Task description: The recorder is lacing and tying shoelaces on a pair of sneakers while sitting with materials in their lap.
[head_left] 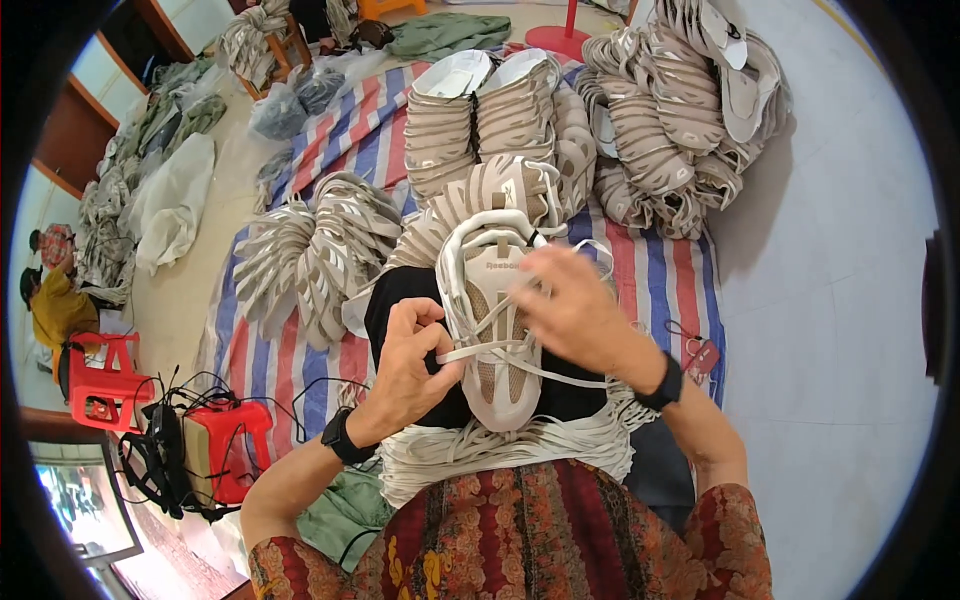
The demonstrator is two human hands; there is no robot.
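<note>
- the shoe upper lies just right of the left hand's fingers and partly beneath the right hand's; its long axis points away from the body, toe nearest.
- left thumb and forefinger look pinched together on a white lace, which runs rightward from them across the upper; these fingers sit nearer the toe than the right ones.
- right fingers are blurred: i cannot tell how far apart they are, or whether they hold anything.
- the right hand hides part of the upper's right edge.
</note>
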